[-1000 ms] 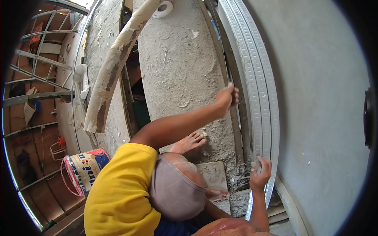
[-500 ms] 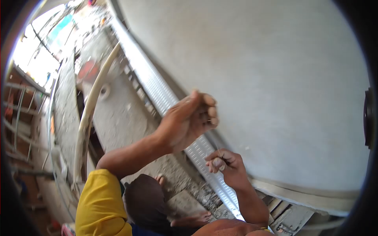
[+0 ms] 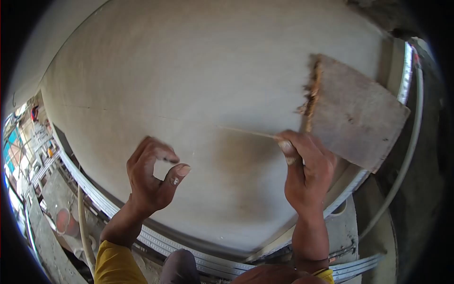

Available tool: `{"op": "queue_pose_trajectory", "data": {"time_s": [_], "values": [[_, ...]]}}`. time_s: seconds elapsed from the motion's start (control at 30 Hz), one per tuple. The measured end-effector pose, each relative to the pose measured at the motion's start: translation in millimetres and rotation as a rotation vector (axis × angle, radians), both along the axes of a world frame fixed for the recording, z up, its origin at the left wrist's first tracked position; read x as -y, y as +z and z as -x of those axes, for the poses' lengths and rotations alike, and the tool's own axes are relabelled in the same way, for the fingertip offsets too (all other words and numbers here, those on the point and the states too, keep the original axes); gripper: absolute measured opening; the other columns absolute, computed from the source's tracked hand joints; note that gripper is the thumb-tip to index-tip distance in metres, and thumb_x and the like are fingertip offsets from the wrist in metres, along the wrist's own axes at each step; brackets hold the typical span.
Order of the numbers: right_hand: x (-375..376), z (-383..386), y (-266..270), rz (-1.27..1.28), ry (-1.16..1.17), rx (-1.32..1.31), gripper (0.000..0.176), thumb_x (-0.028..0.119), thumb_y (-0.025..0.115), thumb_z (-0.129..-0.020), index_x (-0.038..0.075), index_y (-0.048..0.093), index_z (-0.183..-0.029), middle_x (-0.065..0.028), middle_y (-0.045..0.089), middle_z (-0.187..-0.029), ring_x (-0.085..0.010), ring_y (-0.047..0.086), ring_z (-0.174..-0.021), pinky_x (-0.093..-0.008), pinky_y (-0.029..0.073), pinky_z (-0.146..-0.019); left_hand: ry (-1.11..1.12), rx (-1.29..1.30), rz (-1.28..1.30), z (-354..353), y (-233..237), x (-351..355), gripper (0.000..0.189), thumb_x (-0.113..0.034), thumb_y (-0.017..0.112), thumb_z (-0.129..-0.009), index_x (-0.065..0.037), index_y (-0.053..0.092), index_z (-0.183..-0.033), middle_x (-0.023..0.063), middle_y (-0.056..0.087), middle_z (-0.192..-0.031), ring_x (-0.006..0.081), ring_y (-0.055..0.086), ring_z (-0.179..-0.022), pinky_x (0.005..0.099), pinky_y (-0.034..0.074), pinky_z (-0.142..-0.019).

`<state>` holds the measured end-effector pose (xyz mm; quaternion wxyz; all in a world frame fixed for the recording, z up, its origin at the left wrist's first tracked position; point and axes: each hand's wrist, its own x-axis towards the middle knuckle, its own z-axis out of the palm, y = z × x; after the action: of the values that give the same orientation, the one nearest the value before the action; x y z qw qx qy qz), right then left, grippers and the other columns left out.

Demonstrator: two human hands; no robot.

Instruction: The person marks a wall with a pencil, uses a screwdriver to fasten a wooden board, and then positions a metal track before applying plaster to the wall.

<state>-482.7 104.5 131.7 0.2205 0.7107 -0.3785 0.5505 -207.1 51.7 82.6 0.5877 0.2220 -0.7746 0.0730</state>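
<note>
In front of a grey wall (image 3: 203,71), my left hand (image 3: 153,175) is raised with thumb and forefinger curved apart, and nothing shows between them. To its right, my right hand (image 3: 307,170) pinches a thin pale string (image 3: 250,132) between thumb and forefinger. The string runs left from the fingertips across the wall, and its far end fades out of sight. Just beyond my right hand is a rough board (image 3: 354,113) with a ragged, splintered left edge.
Perforated metal strips (image 3: 189,258) run along the wall's lower edge. A curved pale pipe (image 3: 84,227) and a reddish bucket (image 3: 66,221) are at the lower left. A grey hose (image 3: 410,161) bends down the right side.
The view has swung right to face the wall, bringing the board into sight. My hands have moved apart, and the left fingers have spread from their curled pose.
</note>
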Motion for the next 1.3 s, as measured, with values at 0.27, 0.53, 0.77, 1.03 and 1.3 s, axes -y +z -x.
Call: {"op": "queue_pose_trajectory", "data": {"time_s": [0.27, 0.53, 0.77, 1.03, 1.3], "values": [[29, 14, 113, 0.226, -0.094, 0.052, 0.018, -0.005, 0.059, -0.082, 0.001, 0.069, -0.096, -0.0168, 0.065, -0.078, -0.0294, 0.061, -0.066, -0.0355, 0.048, -0.063, 0.066, -0.212, 0.698, 99, 96, 135, 0.066, -0.027, 0.087, -0.076, -0.010, 0.051, -0.128, 0.0102, 0.054, -0.118, 0.0290, 0.051, -0.103, 0.0404, 0.045, -0.084], [25, 18, 138, 0.044, -0.117, -0.042, 0.020, 0.003, 0.055, -0.083, 0.003, 0.073, -0.093, -0.0179, 0.071, -0.087, -0.0391, 0.067, -0.077, -0.0452, 0.053, -0.072, 0.248, -0.139, 0.966, 86, 92, 105, 0.066, -0.028, 0.077, -0.089, -0.009, 0.038, -0.140, 0.0152, 0.043, -0.131, 0.0350, 0.047, -0.117, 0.0449, 0.048, -0.090], [33, 36, 173, -0.049, 0.015, -0.154, 0.019, 0.013, 0.061, -0.087, 0.002, 0.073, -0.097, -0.0190, 0.070, -0.088, -0.0369, 0.066, -0.077, -0.0444, 0.052, -0.074, -0.078, -0.062, 0.592, 130, 187, 64, 0.044, -0.019, 0.068, -0.093, -0.004, 0.055, -0.133, 0.0130, 0.060, -0.113, 0.0267, 0.059, -0.100, 0.0355, 0.049, -0.084], [30, 44, 181, -0.272, 0.392, 0.431, 0.027, 0.025, 0.075, -0.089, -0.002, 0.071, -0.092, -0.0049, 0.063, -0.073, -0.0100, 0.054, -0.059, -0.0272, 0.044, -0.057, -0.005, -0.161, 0.348, 139, 254, 48, 0.021, -0.027, 0.075, -0.088, -0.007, 0.077, -0.096, 0.0036, 0.063, -0.082, 0.0124, 0.053, -0.069, 0.0303, 0.044, -0.064], [36, 32, 187, -0.039, 0.363, 0.550, 0.022, 0.015, 0.071, -0.090, -0.004, 0.072, -0.100, -0.0071, 0.068, -0.080, -0.0108, 0.059, -0.056, -0.0263, 0.046, -0.056, -0.038, -0.115, 0.436, 143, 267, 54, 0.020, -0.026, 0.072, -0.090, -0.008, 0.078, -0.096, 0.0079, 0.066, -0.084, 0.0192, 0.060, -0.066, 0.0354, 0.048, -0.063]]}}
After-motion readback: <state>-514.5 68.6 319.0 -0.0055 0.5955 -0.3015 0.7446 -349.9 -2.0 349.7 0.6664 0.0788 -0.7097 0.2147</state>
